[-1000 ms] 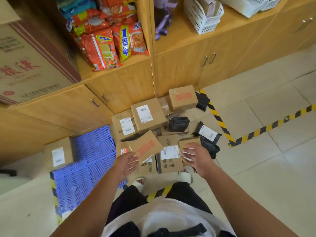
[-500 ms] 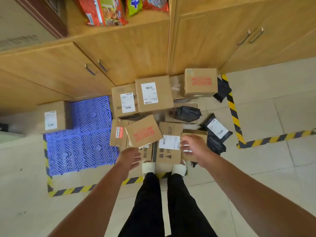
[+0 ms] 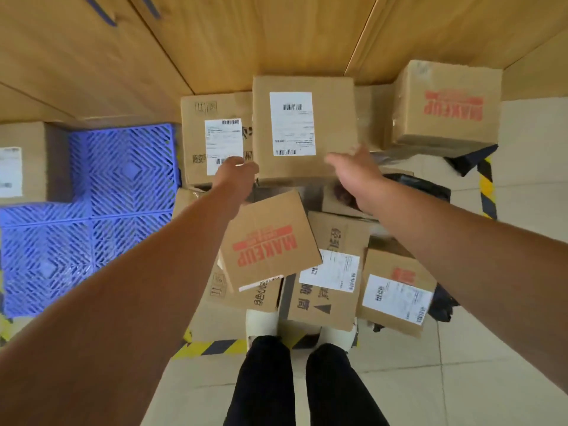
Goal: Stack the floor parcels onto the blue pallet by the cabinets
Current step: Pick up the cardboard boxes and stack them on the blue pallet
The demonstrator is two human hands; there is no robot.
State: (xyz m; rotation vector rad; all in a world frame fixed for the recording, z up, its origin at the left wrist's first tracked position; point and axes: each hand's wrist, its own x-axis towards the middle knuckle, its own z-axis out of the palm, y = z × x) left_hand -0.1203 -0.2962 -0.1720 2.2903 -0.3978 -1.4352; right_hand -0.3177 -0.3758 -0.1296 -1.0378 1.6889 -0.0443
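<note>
A heap of cardboard parcels lies on the floor against the wooden cabinets. The tall labelled box (image 3: pixel 302 127) stands at the back middle. My left hand (image 3: pixel 235 176) is at its lower left corner and my right hand (image 3: pixel 353 170) at its lower right corner, fingers spread; whether they touch it is unclear. A tilted "MAKEUP" box (image 3: pixel 270 241) lies under my forearms. The blue pallet (image 3: pixel 92 204) sits at the left with one labelled box (image 3: pixel 27 161) on its far left corner.
Another labelled box (image 3: pixel 215 139) stands between the pallet and the tall box. A second "MAKEUP" box (image 3: pixel 445 109) rests at the right. Black poly bags (image 3: pixel 421 186) lie among the parcels. Yellow-black floor tape (image 3: pixel 487 186) borders the heap. My feet (image 3: pixel 264 324) touch the nearest boxes.
I have bent down closer and both hands have reached forward from the near boxes to the bottom corners of the tall labelled box at the back.
</note>
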